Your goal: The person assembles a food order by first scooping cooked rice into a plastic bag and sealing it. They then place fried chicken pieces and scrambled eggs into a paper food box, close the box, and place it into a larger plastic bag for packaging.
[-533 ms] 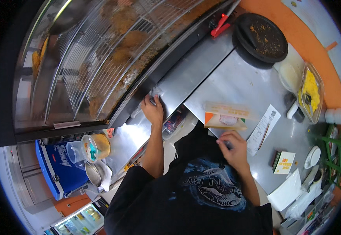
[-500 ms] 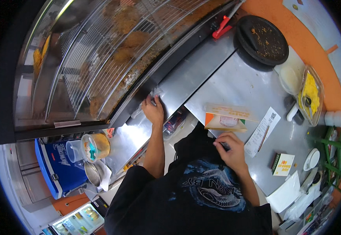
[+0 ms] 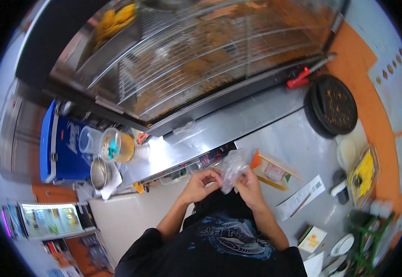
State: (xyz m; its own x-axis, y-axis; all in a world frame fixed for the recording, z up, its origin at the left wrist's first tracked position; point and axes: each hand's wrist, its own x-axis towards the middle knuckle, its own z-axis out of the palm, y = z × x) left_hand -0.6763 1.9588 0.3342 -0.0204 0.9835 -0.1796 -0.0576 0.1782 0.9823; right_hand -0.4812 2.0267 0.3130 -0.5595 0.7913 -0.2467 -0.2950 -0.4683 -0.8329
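A crumpled piece of thin clear plastic [image 3: 232, 167] hangs between my two hands, in front of my chest; I cannot tell if it is a bag or a glove. My left hand [image 3: 202, 185] pinches its left edge with thumb and fingertips. From the right side, my right hand [image 3: 250, 188] has its fingers closed on the plastic. Just beyond my right hand, an open paper carton [image 3: 271, 171], white and orange with a wrapped item inside, lies on the steel counter [image 3: 286, 141].
A glass warming cabinet [image 3: 178, 69] with wire racks of fried food spans the far side. Another clear plastic scrap [image 3: 184, 128] lies below it. Rightward are a receipt [image 3: 299, 198], a black round pan [image 3: 332, 106] and a yellow-filled tub [image 3: 365, 177]. Plastic tubs [image 3: 118, 145] and a blue cooler [image 3: 67, 147] stand left.
My left hand has come back from the cabinet's base to my chest, and the clear plastic is now between both hands. My right hand has moved to meet it. The view has turned.
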